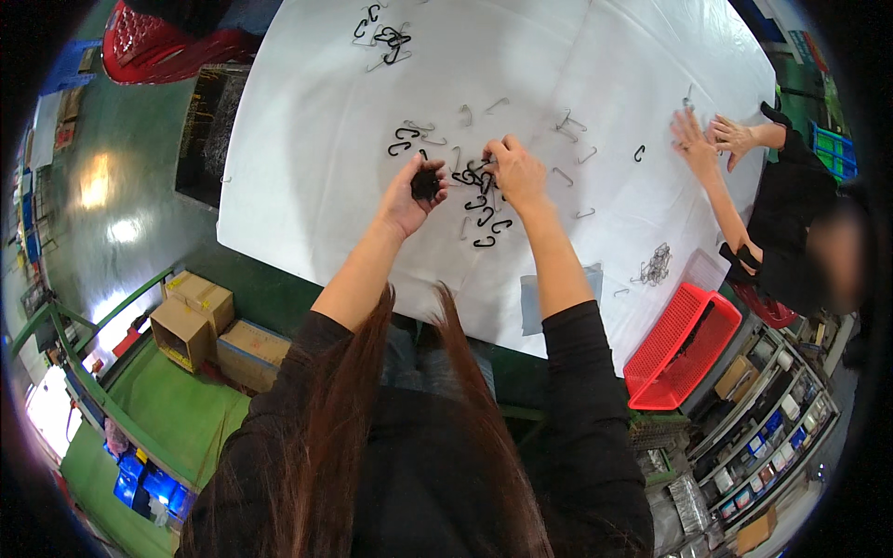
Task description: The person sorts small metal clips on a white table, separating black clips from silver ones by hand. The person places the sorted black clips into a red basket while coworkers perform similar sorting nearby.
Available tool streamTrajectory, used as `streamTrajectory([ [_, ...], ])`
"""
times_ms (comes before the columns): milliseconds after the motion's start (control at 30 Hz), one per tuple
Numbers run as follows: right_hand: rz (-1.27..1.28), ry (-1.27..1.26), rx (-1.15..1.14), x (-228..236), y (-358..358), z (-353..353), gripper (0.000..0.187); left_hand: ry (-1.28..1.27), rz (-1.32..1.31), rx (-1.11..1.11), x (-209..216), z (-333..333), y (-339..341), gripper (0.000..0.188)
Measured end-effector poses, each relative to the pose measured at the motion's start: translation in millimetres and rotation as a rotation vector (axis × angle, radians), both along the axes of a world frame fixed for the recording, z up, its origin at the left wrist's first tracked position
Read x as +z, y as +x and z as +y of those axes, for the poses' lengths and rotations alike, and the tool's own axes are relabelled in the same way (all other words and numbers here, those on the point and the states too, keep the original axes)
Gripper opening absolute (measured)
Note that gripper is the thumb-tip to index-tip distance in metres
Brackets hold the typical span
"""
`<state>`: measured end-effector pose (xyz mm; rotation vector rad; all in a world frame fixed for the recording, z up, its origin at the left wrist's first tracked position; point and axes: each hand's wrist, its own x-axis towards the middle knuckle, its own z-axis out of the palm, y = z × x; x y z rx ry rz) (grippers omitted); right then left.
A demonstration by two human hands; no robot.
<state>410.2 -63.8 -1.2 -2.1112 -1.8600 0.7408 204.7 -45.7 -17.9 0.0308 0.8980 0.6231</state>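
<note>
Floor: green, glossy, light glare | chair: red | shelves: stocked, lower right

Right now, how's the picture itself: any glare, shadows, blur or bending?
Head view: the white table's edges bow, corners black out; head view: bright glare on the glossy floor at left; head view: soft grey shading on the table near the left hand, whose dark clump shows little detail; head view: co-worker's head blurred.

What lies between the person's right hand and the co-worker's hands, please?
In the head view, a few silver hooks lie there, then one black hook farther right.
</note>
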Motion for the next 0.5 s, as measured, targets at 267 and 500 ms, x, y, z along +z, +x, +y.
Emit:
streamTrajectory([
  [267, 0.254, -0.107, 0.094, 22, -33, -1, 0.011, -0.041, 0.020, 0.079, 11, -6, -28, 0.043],
  [500, -0.036, 0.151, 0.039, -7, -96, 64, 0.016, -0.005, -0.007, 0.125, -9, 12, -68, 0.043],
])
